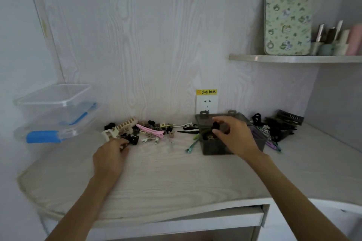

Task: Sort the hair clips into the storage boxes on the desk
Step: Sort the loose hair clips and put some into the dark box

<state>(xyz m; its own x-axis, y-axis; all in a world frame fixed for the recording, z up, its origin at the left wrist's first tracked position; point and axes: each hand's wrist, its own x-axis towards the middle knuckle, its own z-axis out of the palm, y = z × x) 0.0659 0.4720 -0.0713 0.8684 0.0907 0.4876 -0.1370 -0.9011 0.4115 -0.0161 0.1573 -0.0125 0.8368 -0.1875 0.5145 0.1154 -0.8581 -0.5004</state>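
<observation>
Now our right hand pinches small dark hair clips over the smoky translucent plastic storage box near the back wall | our left hand curls on a dark clip at the scattered clip pile | stacked clear tubs at the pale wood-grain desk's left edge | front half bare.

— Where are the two hands?
— Both bare arms reach forward over the desk. The left hand lies low, fingers curled at their tips.
— And the other one?
— The right hand is raised higher, its fingers bent and pinching something small and dark.
</observation>
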